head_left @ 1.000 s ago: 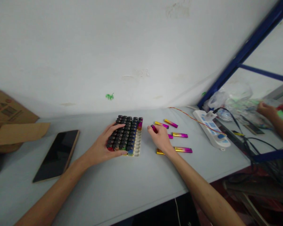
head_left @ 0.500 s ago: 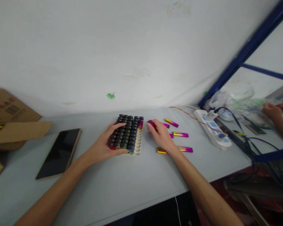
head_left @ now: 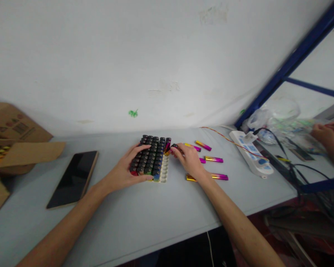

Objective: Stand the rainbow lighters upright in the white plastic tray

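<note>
A white tray (head_left: 164, 171) stands on the grey table, filled with rows of upright lighters (head_left: 149, 155) with black tops. Along its right side is a column of bare slots, with purple-and-gold lighters at the far end. My left hand (head_left: 125, 170) is wrapped round the left side of the lighter block. Between the fingers of my right hand (head_left: 187, 159) is a lighter (head_left: 174, 147) with a black top, held tilted at the tray's right edge near the far slots. Several purple-and-gold lighters (head_left: 214, 159) lie loose to the right of the tray, some partly behind my right hand.
A dark phone (head_left: 72, 180) lies at the left, beside an open cardboard box (head_left: 19, 124) holding yellow items. A white power strip (head_left: 250, 154) with cables lies at the right. Beyond a blue frame (head_left: 284, 70) are plastic bags and another person's hands (head_left: 327, 135).
My right hand has brought its lighter leftward to the tray's right column and tilted it. My left hand keeps its place on the block. The view has shifted slightly.
</note>
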The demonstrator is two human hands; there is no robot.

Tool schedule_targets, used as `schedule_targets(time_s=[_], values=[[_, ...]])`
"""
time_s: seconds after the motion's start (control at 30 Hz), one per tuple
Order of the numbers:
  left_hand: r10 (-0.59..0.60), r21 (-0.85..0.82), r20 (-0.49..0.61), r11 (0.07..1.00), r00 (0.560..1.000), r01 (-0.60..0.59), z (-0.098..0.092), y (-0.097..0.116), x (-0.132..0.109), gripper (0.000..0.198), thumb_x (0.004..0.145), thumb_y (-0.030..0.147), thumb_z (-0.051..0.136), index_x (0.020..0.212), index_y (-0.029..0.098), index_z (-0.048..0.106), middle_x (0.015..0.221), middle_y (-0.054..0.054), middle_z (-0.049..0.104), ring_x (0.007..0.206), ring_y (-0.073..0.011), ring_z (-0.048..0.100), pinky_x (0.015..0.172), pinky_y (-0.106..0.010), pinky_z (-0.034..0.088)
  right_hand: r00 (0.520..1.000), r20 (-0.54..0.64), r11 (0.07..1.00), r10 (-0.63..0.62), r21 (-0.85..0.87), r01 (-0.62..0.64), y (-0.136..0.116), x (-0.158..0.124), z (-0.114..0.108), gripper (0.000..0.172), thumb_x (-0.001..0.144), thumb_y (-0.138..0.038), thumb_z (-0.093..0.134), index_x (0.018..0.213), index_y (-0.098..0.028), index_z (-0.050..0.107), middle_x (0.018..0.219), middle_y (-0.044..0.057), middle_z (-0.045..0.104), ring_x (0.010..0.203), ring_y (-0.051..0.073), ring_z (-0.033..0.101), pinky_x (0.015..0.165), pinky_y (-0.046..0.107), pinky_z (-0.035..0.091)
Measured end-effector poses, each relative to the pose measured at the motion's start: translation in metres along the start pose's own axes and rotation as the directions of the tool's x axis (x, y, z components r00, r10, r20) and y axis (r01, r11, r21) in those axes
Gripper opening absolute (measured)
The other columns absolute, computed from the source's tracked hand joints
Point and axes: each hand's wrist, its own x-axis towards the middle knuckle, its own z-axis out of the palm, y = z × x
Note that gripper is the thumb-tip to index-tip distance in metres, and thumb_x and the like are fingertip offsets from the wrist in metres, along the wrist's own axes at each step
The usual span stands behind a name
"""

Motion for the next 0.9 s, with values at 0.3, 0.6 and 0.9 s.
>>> schedule_targets(time_s=[0.3,0.6,0.9], values=[[0.014,0.021,-0.002,1.000,1.000,-0.014,-0.002,0.002,0.000,0.091,0.079,0.052,0.092,0.157,0.031,0.050,0.167,-0.016,0.049,0.159,-0.0417,0.043,0.131,-0.061,0.036,0.990,0.141,0.947,-0.022,-0.314,0.066,-0.014,0.014,0.003,0.026,0.113,-0.042,0.053,0.109,-0.021,0.068,0.100,0.010,0.072,0.087,0.022,0.066,0.081,0.032,0.048],[-0.011,-0.005,0.005,1.000,1.000,0.011,0.000,-0.001,0.000,0.092,0.078,0.055,0.092,0.156,0.030,0.050,0.166,-0.016,0.048,0.158,-0.0411,0.046,0.130,-0.061,0.038,0.975,0.220,0.982,-0.024,-0.177,0.064,0.001,-0.047,-0.069,0.016,0.103,-0.037,0.073,0.109,-0.022,0.074,0.116,0.011,0.073,0.111,0.027,0.069,0.100,0.042,0.054],[0.019,0.006,-0.024,1.000,1.000,-0.018,0.000,-0.001,0.002,0.090,0.076,0.055,0.092,0.155,0.032,0.055,0.165,-0.014,0.052,0.156,-0.0427,0.048,0.128,-0.062,0.043,0.944,0.323,0.981,0.072,-0.195,-0.009,-0.007,-0.088,-0.083,0.008,0.100,-0.030,0.075,0.104,-0.025,0.071,0.109,0.008,0.074,0.108,0.028,0.069,0.099,0.044,0.054]])
